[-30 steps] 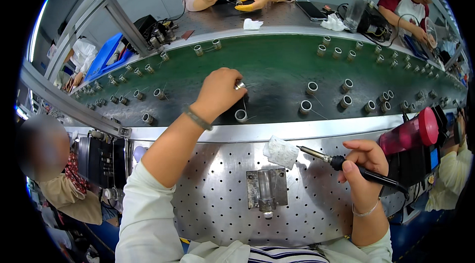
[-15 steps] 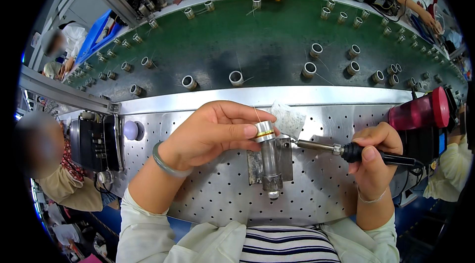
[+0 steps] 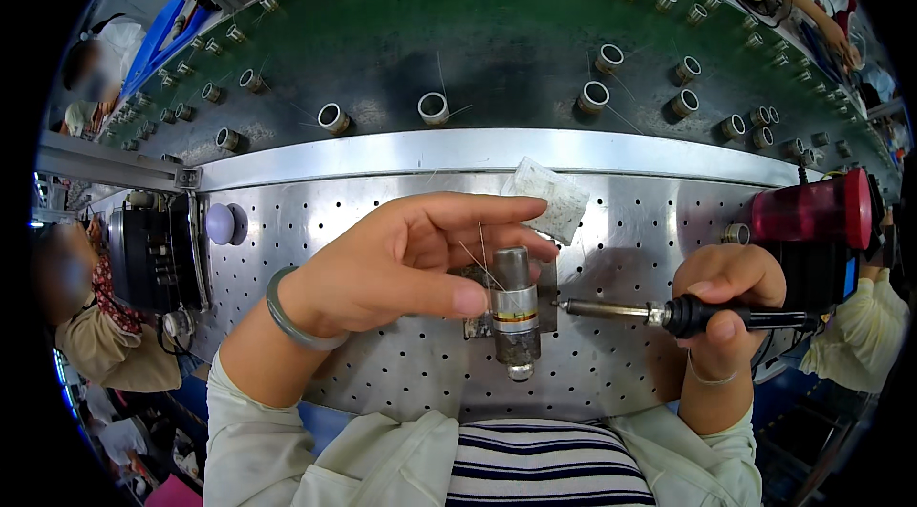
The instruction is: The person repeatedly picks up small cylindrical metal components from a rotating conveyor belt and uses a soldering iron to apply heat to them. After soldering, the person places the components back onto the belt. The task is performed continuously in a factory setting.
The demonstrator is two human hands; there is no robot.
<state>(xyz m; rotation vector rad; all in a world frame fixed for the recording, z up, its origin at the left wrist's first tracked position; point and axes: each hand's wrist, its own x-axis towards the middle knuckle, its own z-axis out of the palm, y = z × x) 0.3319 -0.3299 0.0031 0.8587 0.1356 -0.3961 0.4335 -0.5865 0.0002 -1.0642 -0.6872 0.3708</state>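
Note:
A metal ring (image 3: 515,310) with a gold-coloured band sits around the upright-pointing metal post (image 3: 512,265) of a small fixture, and thin wires (image 3: 481,261) stick up from its left side. My left hand (image 3: 382,268) is beside the ring, thumb and fingers apart on either side of the post; the thumb tip is close to the ring, and whether it touches cannot be told. My right hand (image 3: 731,289) grips a soldering iron (image 3: 621,309) by its black handle. The iron's tip points left toward the fixture, a little apart from the ring.
Beyond the perforated metal bench (image 3: 401,383) runs a green conveyor belt (image 3: 382,39) carrying several rings with wires. A whitish cloth (image 3: 552,204) lies behind the fixture. At right stands a red container (image 3: 812,211); at left, a black device (image 3: 158,254) and a purple ball (image 3: 221,223).
The ring has gone from my left fingers down around the post, and those fingers have parted. The soldering iron has shifted slightly lower. The whole view has shifted, and the far worker's yellow-covered fingers are out of sight.

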